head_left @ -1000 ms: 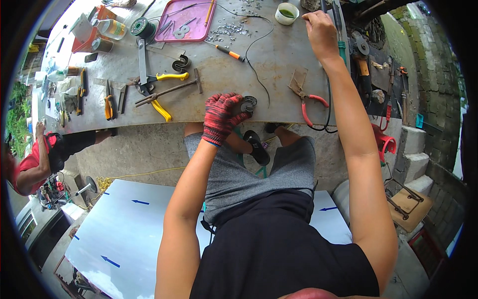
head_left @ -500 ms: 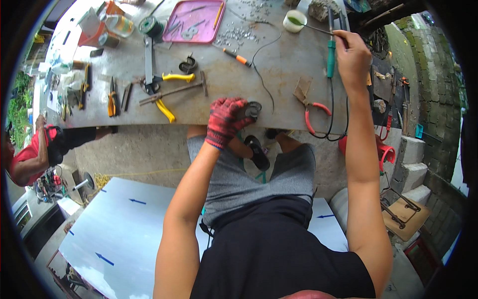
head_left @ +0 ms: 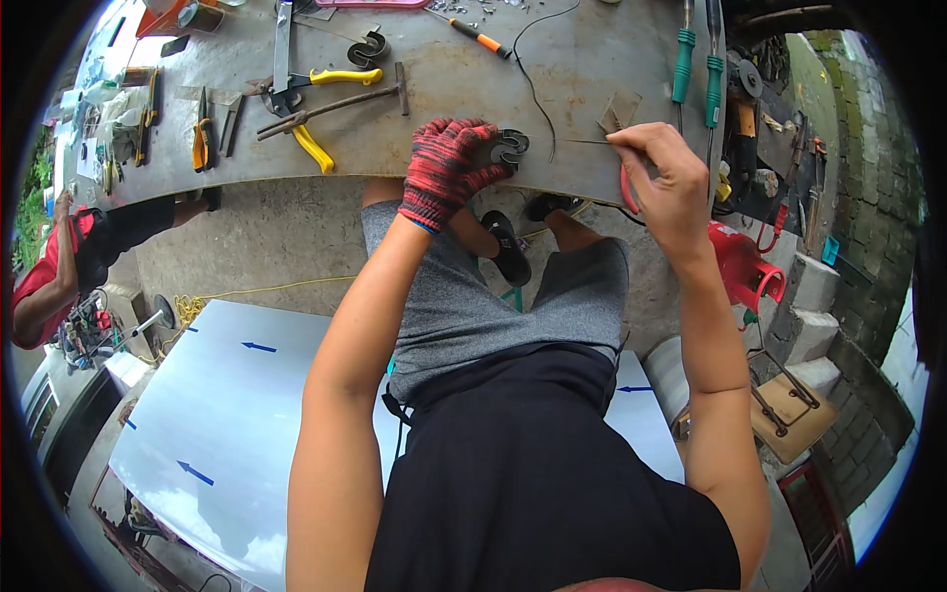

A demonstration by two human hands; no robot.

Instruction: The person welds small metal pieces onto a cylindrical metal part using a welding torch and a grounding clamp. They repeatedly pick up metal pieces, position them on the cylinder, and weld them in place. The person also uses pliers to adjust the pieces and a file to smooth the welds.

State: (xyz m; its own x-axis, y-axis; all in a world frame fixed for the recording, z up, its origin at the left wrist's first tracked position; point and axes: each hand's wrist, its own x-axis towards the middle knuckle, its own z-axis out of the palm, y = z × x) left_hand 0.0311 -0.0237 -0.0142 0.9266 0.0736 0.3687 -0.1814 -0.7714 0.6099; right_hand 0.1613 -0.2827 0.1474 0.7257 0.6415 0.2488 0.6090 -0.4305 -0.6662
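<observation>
Has orange-handled pliers (head_left: 202,146) lying at the left of the worktop (head_left: 449,87), then yellow-handled cutters (head_left: 347,76) near a loose curved metal piece (head_left: 368,49). Grips a dark curved metal piece (head_left: 512,148) in the gloved left hand (head_left: 446,170), near the front edge. Pinches a thin rod (head_left: 582,141) in the bare right hand (head_left: 673,185), pointing it left toward the piece, apparently without touching. Has green-handled tools (head_left: 683,67) at far right. Seems only partway along: piece and rod taken up, with contact not yet made and the loose piece unhandled.
</observation>
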